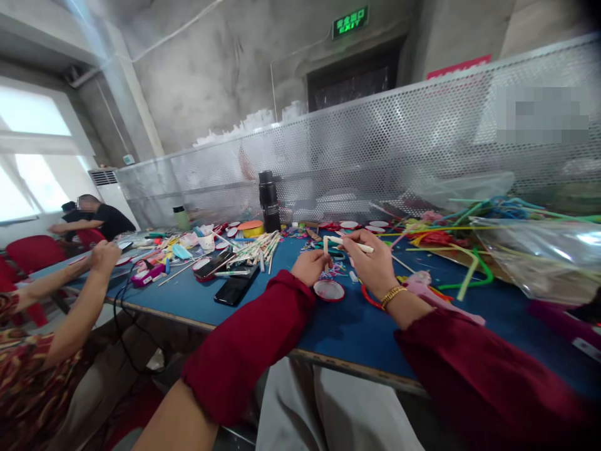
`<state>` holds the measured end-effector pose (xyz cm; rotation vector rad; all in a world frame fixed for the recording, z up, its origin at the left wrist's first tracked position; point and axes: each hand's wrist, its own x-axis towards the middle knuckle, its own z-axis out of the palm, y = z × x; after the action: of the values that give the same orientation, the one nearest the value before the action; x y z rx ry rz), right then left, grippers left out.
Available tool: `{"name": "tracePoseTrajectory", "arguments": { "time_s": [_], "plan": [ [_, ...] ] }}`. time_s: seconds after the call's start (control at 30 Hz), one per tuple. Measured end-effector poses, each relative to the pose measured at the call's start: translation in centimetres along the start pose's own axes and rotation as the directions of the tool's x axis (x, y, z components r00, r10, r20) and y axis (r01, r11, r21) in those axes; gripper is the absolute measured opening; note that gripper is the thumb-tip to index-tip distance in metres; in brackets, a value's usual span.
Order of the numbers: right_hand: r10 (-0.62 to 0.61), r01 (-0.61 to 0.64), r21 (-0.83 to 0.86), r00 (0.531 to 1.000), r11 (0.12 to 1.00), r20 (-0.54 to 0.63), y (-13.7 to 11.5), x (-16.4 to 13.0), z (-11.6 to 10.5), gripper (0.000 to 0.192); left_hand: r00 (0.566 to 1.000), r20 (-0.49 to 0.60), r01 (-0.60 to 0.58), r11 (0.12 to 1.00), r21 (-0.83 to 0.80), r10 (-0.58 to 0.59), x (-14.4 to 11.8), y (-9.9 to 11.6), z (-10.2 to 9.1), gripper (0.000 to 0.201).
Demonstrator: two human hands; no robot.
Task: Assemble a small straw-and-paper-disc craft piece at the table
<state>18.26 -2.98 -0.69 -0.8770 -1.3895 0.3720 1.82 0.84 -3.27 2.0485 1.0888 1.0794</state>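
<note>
Above the blue table, my left hand [308,268] pinches the lower end of a thin cream-white stick [325,245] that bends at its top. My right hand [374,266] is closed round a thicker white pen-like stick [364,247], its tip towards the bend. Whether the two white pieces join is hidden by my fingers. Just below my hands lies a small round disc with a red rim [328,290]. Colourful thin scraps [335,270] lie behind it. A red ring-shaped piece [370,298] shows partly under my right wrist.
Left of my hands lie black phones [236,288] and a pile of patterned paper sticks [257,249]. A black thermos [269,202] stands by the perforated metal screen [357,150]. Coloured tubes [483,275] and clear plastic bags [539,263] lie right. A co-worker's hands [104,255] are at left.
</note>
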Motion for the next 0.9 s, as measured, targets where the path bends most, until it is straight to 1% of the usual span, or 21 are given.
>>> {"name": "tracePoseTrajectory", "arguments": {
  "time_s": [0.27, 0.53, 0.63, 0.73, 0.9],
  "plan": [
    [-0.005, 0.005, 0.009, 1.000, 1.000, 0.000, -0.12, -0.06, -0.01, 0.017, 1.000, 0.001, 0.023, 0.999, -0.028, -0.023, 0.18, -0.31, 0.11, 0.037],
    [-0.001, 0.001, -0.003, 1.000, 1.000, -0.003, -0.16, -0.09, 0.01, 0.017, 1.000, -0.004, -0.018, 0.996, -0.091, 0.018, 0.29, -0.66, 0.17, 0.035],
    [-0.009, 0.009, 0.002, 1.000, 1.000, -0.001, -0.18, -0.13, -0.01, 0.017, 1.000, -0.001, -0.012, 0.995, -0.102, 0.012, 0.26, -0.63, 0.15, 0.036],
    [-0.009, 0.009, -0.006, 1.000, 1.000, -0.002, -0.27, -0.15, -0.05, 0.017, 1.000, 0.007, 0.003, 0.996, -0.091, -0.002, 0.18, -0.43, 0.09, 0.037],
    [0.005, -0.005, -0.014, 1.000, 1.000, -0.017, -0.43, -0.13, -0.04, 0.016, 0.999, -0.009, 0.031, 0.999, -0.016, -0.031, 0.00, 0.02, 0.01, 0.038]
  ]
}}
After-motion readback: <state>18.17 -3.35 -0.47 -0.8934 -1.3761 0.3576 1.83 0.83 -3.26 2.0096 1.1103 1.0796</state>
